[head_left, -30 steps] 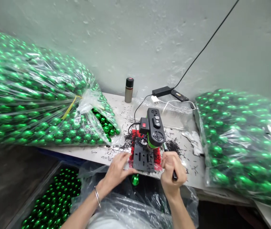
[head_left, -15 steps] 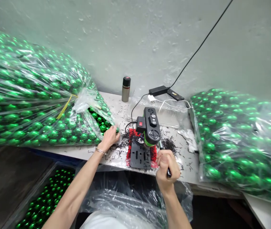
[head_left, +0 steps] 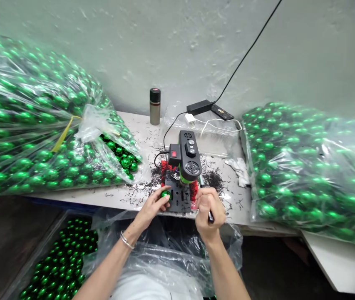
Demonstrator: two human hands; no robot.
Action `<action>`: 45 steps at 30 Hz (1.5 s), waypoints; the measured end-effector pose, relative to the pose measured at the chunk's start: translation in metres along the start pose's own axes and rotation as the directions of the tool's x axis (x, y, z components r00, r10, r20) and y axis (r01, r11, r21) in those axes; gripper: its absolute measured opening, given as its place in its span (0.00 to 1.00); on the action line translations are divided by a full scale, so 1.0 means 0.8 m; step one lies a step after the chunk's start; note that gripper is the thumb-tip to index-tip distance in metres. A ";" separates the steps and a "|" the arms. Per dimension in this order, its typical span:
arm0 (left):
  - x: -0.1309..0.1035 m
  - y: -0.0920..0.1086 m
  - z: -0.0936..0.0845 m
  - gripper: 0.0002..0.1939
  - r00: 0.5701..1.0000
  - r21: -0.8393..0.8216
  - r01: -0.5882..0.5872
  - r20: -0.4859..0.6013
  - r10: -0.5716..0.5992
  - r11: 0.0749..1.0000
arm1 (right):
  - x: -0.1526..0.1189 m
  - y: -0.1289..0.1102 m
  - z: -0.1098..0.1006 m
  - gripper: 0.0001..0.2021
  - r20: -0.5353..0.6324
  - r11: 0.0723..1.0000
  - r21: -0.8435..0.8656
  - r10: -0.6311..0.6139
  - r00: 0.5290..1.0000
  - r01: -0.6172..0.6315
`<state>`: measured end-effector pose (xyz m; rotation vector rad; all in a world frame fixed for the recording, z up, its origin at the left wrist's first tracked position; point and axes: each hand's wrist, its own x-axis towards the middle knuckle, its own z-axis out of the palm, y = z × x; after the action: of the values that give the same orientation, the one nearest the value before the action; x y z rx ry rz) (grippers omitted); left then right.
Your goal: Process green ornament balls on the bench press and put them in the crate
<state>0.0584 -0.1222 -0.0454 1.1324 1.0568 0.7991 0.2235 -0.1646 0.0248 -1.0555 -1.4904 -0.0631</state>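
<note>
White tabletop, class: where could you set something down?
Lightly specked tabletop patches: between the left clear plastic bag of green balls and the front edge; between that bag and the black-capped bottle. Crowded: around the boxy black machine, amid black scraps.

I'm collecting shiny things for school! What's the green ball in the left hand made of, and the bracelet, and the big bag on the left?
The ball looks like plastic with a glossy metallic coat, from its bright highlights, though glass is possible. The bracelet seems to be polished metal: it gleams silvery. The bag looks like thin, clear plastic: it's see-through and creased.
</note>
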 end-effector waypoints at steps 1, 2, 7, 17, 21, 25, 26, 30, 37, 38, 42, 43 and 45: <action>0.002 -0.001 0.005 0.31 1.000 -0.060 0.026 -0.008 -0.027 0.998 | 0.000 0.000 -0.001 0.15 0.006 1.000 0.001 -0.005 1.000 0.005; 0.004 -0.002 0.007 0.32 0.999 -0.120 0.046 -0.024 -0.049 0.992 | 0.000 0.000 -0.001 0.14 0.009 1.000 0.004 -0.009 1.000 0.009; 0.010 -0.002 0.004 0.32 0.992 -0.123 0.061 -0.102 -0.074 0.990 | -0.001 0.002 0.000 0.14 0.008 1.000 0.013 -0.019 1.000 0.019; 0.033 -0.005 0.006 0.28 0.995 0.119 -0.090 -0.033 0.095 0.989 | -0.001 0.002 0.000 0.14 0.016 0.999 0.023 -0.025 1.000 0.025; 0.040 -0.008 0.012 0.23 0.979 0.383 -0.187 -0.003 0.204 0.904 | -0.002 0.003 0.000 0.13 0.008 0.999 0.030 -0.041 0.999 0.041; 0.039 0.001 0.014 0.22 0.952 0.639 -0.289 0.116 0.282 0.713 | -0.003 0.004 0.001 0.13 0.007 0.999 0.023 -0.037 0.999 0.037; 0.039 0.004 0.015 0.21 0.940 0.674 -0.320 0.140 0.310 0.665 | -0.003 0.004 0.001 0.13 0.006 0.999 0.023 -0.036 0.999 0.036; 0.047 0.010 0.016 0.19 0.919 0.767 -0.364 0.204 0.337 0.528 | -0.004 0.004 0.001 0.13 0.011 0.999 0.028 -0.044 0.999 0.044; 0.053 -0.006 0.024 0.18 0.879 0.827 -0.388 0.199 0.434 0.407 | -0.005 0.006 0.000 0.12 0.017 0.999 0.019 -0.038 0.999 0.037; 0.053 -0.012 0.025 0.19 0.859 0.830 -0.395 0.181 0.478 0.394 | -0.006 0.006 0.000 0.12 0.020 0.999 0.016 -0.037 0.999 0.036; 0.051 -0.029 0.028 0.20 0.758 0.827 -0.434 0.122 0.640 0.356 | -0.011 0.009 0.000 0.12 0.022 0.999 0.017 -0.040 0.999 0.040; 0.051 -0.031 0.029 0.19 0.738 0.828 -0.441 0.115 0.665 0.346 | -0.013 0.011 0.001 0.12 0.021 0.999 0.020 -0.046 0.999 0.046; 0.053 -0.033 0.029 0.19 0.710 0.830 -0.451 0.111 0.696 0.328 | -0.018 0.016 0.003 0.12 0.019 0.998 0.027 -0.063 0.998 0.062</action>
<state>0.0941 -0.0977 -0.0792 2.3969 1.3041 1.0806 0.2272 -0.1639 0.0058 -0.9905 -1.5384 -0.0767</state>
